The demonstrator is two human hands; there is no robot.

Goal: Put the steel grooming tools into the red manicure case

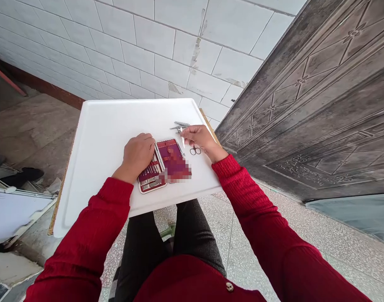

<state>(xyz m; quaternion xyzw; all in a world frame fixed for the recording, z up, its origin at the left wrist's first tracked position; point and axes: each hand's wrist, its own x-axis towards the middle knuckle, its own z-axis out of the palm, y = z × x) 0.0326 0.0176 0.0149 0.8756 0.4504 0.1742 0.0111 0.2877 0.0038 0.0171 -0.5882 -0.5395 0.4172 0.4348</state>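
Note:
A manicure case (167, 147) lies open on the white tabletop, its lining red and purple. Slim metal tools and nail clippers sit in its left half; a blurred patch hides part of the right half. My left hand (139, 152) rests with curled fingers over the upper left edge of the case. Pinched in my right hand (196, 137), just beyond the case's upper right corner, is a slim silvery tool (182, 138) whose exact kind I cannot make out. Small scissors (195, 150) lie below that hand. Several metal tools (180, 124) lie just above it.
The white table (107, 121) stands against a white tiled wall (129, 46). To the right is a dark carved door panel (305, 100). My legs (195, 226) are under the table's near edge. Assorted clutter (22, 178) is on the left.

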